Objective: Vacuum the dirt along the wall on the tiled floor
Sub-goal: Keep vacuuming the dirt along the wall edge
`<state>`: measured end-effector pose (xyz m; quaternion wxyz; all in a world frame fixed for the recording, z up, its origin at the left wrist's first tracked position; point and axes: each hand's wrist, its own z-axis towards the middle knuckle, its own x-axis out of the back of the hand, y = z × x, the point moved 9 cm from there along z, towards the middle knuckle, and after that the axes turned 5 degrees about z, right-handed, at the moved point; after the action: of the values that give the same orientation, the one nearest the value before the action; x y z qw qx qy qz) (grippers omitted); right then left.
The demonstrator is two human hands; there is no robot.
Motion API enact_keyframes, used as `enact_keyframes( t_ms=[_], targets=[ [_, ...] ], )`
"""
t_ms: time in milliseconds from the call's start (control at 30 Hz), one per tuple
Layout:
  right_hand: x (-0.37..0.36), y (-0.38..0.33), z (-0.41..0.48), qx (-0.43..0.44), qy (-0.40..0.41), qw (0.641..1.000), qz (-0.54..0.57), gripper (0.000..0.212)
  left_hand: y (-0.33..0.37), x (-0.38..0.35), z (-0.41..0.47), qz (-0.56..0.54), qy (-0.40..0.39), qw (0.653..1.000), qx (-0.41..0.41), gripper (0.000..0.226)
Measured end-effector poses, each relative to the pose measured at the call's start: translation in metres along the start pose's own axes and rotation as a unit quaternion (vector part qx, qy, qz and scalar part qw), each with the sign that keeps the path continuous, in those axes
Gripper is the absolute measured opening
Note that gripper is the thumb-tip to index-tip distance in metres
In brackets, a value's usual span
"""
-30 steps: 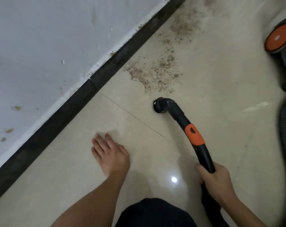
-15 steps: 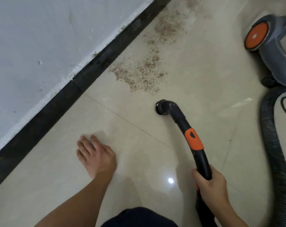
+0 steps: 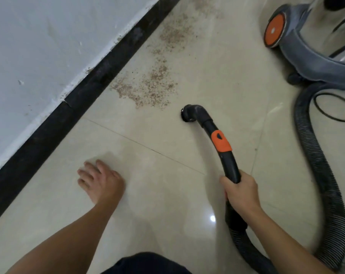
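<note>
Approach step: right grip wrapped round wand, nozzle down at floor just short of dirt lying beside skirting, left grip flat and spread on tile; next move likely needs nozzle pushed forward-left into the patch.

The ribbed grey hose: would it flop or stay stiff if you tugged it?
Probably floppy: the hose lies in a long loose curve on the floor, and its ribs suggest easy bending. A hard tug might roll the vacuum canister too, since it sits on an orange wheel.
</note>
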<state>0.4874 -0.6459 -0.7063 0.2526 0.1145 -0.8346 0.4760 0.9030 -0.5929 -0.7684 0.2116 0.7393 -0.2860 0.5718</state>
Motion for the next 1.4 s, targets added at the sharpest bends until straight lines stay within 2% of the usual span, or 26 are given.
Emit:
enact_keyframes(
  t_ms=[100,200,300,433,533,700,833,900,1033,1133,1300,1400],
  targets=[
    [0.030,0.028,-0.026,-0.027,0.045,0.999,0.012,0.022,0.024,0.011,0.002,0.009,0.007,0.998,-0.068,0.050],
    [0.051,0.057,-0.051,-0.071,0.092,0.993,0.020,0.018,0.056,0.021,0.006,-0.013,0.019,0.992,-0.125,0.052],
    [0.063,0.076,-0.065,-0.089,0.124,0.988,0.007,0.017,0.074,0.026,0.019,-0.044,0.024,0.992,-0.114,0.053],
    [0.079,0.069,-0.046,-0.067,0.169,0.983,-0.009,0.020,0.070,0.029,0.046,-0.084,0.041,0.994,-0.051,0.055],
    [0.065,0.052,-0.035,-0.038,0.137,0.990,-0.007,0.021,0.070,0.029,0.059,-0.105,0.062,0.992,-0.008,0.056],
    [0.013,0.024,-0.024,-0.008,-0.003,1.000,-0.016,0.018,0.081,0.017,0.056,-0.096,0.084,0.992,0.020,0.058],
    [-0.016,-0.023,0.032,-0.002,0.014,1.000,0.026,0.019,0.083,0.013,0.053,-0.082,0.076,0.994,0.017,0.057],
    [-0.042,-0.048,0.047,0.014,-0.009,0.999,0.039,0.018,0.083,0.013,0.055,-0.080,0.077,0.994,0.013,0.057],
    [-0.078,-0.051,0.013,0.017,-0.078,0.997,-0.013,0.017,0.081,0.011,0.058,-0.077,0.057,0.995,0.015,0.059],
    [-0.077,-0.050,-0.003,0.022,-0.076,0.996,-0.037,0.017,0.081,0.011,0.061,-0.084,0.046,0.995,0.018,0.058],
    [-0.087,-0.086,0.036,0.053,-0.050,0.997,-0.033,0.024,0.080,0.010,0.062,-0.094,0.043,0.994,0.019,0.057],
    [-0.103,-0.085,0.026,0.042,-0.082,0.994,-0.051,0.020,0.080,0.010,0.062,-0.086,0.049,0.995,0.017,0.060]
  ],
)
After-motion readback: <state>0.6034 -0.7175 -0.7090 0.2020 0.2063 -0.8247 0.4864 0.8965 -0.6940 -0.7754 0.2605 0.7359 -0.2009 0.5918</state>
